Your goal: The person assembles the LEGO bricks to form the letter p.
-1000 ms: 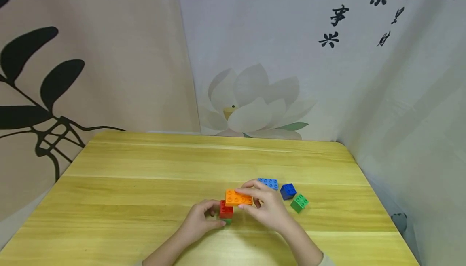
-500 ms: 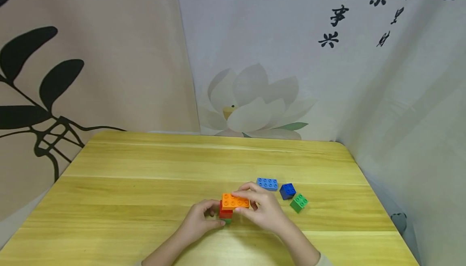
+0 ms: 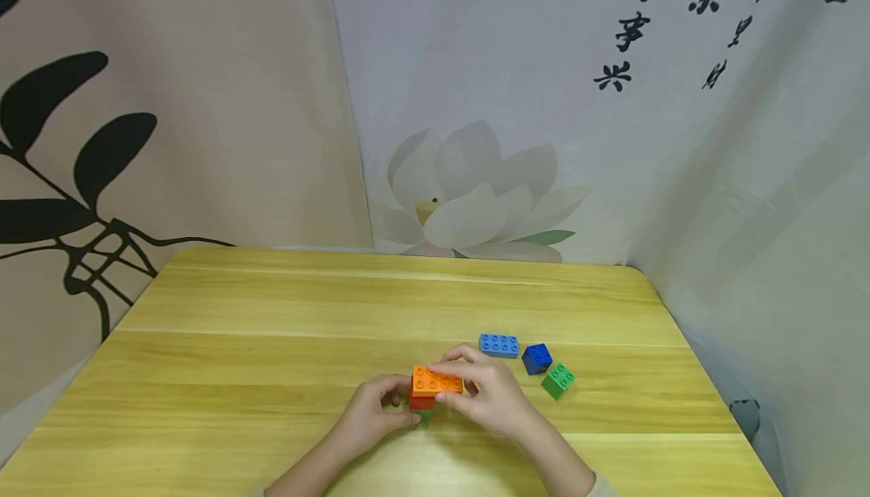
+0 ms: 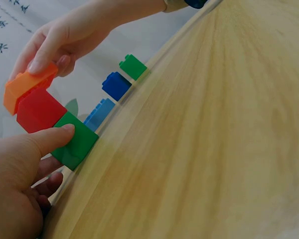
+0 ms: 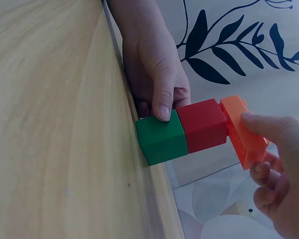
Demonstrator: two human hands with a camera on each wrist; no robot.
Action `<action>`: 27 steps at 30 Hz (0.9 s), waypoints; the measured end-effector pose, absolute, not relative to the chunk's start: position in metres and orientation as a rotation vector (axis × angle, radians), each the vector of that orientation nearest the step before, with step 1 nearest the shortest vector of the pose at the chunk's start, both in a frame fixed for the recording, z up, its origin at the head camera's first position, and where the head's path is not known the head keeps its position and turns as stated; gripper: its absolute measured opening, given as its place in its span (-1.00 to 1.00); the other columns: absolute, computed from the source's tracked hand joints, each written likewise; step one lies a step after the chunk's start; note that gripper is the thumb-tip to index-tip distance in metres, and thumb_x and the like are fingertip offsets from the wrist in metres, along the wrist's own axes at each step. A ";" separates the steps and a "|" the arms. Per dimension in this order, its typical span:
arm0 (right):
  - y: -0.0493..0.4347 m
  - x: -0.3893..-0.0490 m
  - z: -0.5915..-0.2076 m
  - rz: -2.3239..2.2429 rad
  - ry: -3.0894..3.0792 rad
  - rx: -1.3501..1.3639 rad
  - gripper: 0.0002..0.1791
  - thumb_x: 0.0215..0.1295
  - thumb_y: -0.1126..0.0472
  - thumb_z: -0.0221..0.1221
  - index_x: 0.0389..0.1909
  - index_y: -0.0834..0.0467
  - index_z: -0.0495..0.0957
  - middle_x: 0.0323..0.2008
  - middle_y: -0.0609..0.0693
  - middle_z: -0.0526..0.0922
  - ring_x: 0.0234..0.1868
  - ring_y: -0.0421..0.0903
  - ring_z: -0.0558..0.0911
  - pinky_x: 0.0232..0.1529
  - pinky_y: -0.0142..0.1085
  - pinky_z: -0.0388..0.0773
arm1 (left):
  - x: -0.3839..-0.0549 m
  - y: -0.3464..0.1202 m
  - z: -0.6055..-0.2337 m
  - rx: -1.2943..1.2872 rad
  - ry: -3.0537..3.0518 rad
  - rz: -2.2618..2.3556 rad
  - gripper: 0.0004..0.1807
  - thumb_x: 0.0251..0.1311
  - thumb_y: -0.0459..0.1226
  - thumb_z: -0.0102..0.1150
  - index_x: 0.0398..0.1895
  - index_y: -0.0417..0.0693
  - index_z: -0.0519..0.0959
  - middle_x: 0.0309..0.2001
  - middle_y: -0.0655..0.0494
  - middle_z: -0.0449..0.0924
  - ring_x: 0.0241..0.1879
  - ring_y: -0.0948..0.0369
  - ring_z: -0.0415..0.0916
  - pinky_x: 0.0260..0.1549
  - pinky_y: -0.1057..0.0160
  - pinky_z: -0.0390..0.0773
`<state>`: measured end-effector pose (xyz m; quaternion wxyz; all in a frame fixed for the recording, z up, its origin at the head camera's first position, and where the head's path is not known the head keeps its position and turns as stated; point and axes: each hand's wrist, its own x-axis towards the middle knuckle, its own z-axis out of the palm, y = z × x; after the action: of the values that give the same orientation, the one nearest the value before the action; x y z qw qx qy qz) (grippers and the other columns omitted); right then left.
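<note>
Orange brick (image 3: 432,384) is pinched by right hand (image 3: 495,396), green brick (image 5: 163,141) by left hand (image 3: 370,411).

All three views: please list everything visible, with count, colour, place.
top brick: 1, orange, tilted atop red brick
red brick: 1, red, on lower brick
lower brick: 1, green, on table
long brick: 1, light blue, beyond right hand
blue cube: 1, dark blue, beside long brick
green cube: 1, green, beside blue cube
table: 1, yellow, under bricks
backdrop: count unclear, pale, printed, behind table
sleeves: 2, pale, at wrists
left hand: 1, holding lower brick
right hand: 1, holding top brick
</note>
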<state>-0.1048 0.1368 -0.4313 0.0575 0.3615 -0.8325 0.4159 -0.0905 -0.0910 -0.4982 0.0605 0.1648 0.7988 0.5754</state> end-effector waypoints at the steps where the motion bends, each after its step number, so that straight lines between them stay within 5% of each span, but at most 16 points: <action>1: 0.137 -0.105 -0.431 1.257 -2.527 1.097 -0.64 0.14 0.13 0.36 0.00 0.03 0.66 -0.08 -0.19 0.53 -0.59 -0.38 0.30 -0.62 -0.49 0.34 | -0.090 -0.091 -0.498 0.495 2.414 1.743 -0.52 -0.12 -0.28 0.51 -0.05 -0.12 0.60 -0.23 0.21 0.60 -0.30 0.16 0.40 -0.31 0.31 0.47; 18: 0.133 -0.102 -0.425 1.237 -2.587 1.101 -0.59 0.12 0.17 0.37 0.04 0.03 0.64 -0.12 -0.26 0.49 -0.56 -0.34 0.26 -0.59 -0.51 0.27 | -0.091 -0.091 -0.500 0.543 2.411 1.727 -0.56 -0.07 -0.25 0.48 -0.05 -0.08 0.61 -0.19 0.24 0.62 -0.27 0.14 0.43 -0.26 0.29 0.50; 27: 0.132 -0.101 -0.420 1.331 -2.671 1.060 -0.61 0.15 0.23 0.36 0.04 0.05 0.64 -0.16 -0.27 0.45 -0.48 -0.01 0.41 -0.52 -0.48 0.32 | -0.090 -0.091 -0.499 0.525 2.399 1.743 -0.57 -0.08 -0.26 0.49 -0.08 -0.10 0.61 -0.19 0.21 0.63 -0.27 0.15 0.42 -0.25 0.29 0.50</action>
<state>-0.1008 0.1321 -0.4197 -0.0128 0.3347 -0.8434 0.4201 -0.0905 -0.0905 -0.4993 0.0650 0.1738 0.7951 0.5774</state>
